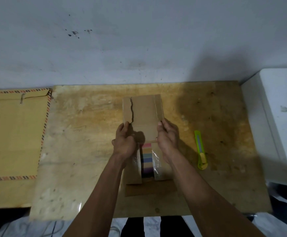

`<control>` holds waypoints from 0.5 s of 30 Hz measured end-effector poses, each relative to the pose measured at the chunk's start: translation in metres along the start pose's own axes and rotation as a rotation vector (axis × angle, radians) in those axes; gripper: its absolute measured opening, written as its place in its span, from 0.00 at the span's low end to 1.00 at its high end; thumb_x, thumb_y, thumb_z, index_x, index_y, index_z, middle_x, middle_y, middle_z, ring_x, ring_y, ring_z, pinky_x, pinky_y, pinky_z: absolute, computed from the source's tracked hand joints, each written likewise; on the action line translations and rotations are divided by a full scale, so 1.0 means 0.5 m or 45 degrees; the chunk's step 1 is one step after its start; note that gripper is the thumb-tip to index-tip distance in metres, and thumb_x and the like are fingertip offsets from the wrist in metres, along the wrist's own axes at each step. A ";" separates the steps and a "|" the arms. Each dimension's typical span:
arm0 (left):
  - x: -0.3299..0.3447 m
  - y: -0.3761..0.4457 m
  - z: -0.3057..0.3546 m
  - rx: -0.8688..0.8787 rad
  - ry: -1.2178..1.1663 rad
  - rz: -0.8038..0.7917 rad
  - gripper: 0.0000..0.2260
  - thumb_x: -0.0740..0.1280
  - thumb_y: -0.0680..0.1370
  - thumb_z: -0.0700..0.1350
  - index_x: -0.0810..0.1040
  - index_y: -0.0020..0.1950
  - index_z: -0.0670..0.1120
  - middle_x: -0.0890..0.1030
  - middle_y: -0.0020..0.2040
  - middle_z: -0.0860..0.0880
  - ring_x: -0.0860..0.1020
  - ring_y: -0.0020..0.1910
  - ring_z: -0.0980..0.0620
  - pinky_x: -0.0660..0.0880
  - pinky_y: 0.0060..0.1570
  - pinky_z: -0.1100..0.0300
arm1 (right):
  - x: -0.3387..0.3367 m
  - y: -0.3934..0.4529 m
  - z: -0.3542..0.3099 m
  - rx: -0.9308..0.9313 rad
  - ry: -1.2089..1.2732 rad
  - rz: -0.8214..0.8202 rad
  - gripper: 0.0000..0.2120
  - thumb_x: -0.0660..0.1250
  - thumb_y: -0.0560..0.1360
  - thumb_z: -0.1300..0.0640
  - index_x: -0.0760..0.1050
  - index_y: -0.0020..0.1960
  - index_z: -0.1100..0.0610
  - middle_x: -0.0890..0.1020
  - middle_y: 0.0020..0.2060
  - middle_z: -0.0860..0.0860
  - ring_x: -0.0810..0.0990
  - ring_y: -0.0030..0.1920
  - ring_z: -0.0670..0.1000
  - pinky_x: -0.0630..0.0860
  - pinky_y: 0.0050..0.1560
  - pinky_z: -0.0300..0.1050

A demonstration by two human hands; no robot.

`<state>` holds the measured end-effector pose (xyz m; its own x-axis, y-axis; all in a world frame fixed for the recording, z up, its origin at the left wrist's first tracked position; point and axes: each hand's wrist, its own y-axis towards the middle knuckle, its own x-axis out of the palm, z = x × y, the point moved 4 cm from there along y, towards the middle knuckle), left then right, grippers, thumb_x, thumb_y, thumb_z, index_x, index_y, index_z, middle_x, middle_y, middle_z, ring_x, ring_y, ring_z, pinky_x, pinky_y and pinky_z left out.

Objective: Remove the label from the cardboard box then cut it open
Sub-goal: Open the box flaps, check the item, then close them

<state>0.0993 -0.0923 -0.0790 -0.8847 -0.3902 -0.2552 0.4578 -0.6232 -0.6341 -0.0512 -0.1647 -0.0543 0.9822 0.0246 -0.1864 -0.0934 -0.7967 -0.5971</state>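
A brown cardboard box (144, 113) lies opened in the middle of the wooden board (88, 134), its far flap folded back with a ragged tear near its left edge. My left hand (124, 142) grips the flap's lower left edge and my right hand (167, 139) grips its right edge. Between my wrists the box's inside shows a pack of coloured strips (147, 159) under shiny clear wrap. A green utility knife (200, 149) lies on the board just right of my right hand, touched by neither hand.
A large yellow envelope (14, 134) with a striped border lies left of the board. A white block (283, 117) stands at the right edge. A grey wall rises behind the board.
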 end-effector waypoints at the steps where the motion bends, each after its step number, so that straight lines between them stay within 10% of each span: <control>1: -0.001 0.002 0.001 -0.018 -0.086 -0.025 0.31 0.63 0.73 0.40 0.66 0.72 0.63 0.68 0.72 0.53 0.71 0.67 0.42 0.78 0.59 0.44 | -0.002 -0.001 -0.002 0.020 0.007 -0.027 0.20 0.62 0.81 0.51 0.69 0.72 0.50 0.66 0.63 0.42 0.72 0.62 0.47 0.75 0.65 0.52; 5: 0.001 -0.015 0.024 -0.065 -0.478 -0.050 0.26 0.61 0.80 0.34 0.66 0.76 0.54 0.71 0.70 0.48 0.77 0.61 0.42 0.80 0.46 0.51 | -0.009 -0.017 -0.008 0.135 0.205 -0.081 0.21 0.62 0.81 0.51 0.67 0.73 0.50 0.71 0.70 0.49 0.71 0.68 0.53 0.71 0.69 0.58; 15: -0.027 -0.056 0.027 0.028 -0.750 0.055 0.19 0.62 0.80 0.35 0.79 0.60 0.59 0.76 0.67 0.52 0.75 0.67 0.45 0.74 0.66 0.44 | -0.023 -0.054 -0.001 0.028 0.448 -0.049 0.19 0.58 0.82 0.54 0.68 0.73 0.53 0.70 0.71 0.49 0.72 0.67 0.54 0.70 0.69 0.58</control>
<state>0.0994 -0.0787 -0.0480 -0.6699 -0.7224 0.1715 0.4997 -0.6095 -0.6155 -0.0600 -0.1437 -0.0357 0.9808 -0.1578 0.1145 -0.0546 -0.7860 -0.6159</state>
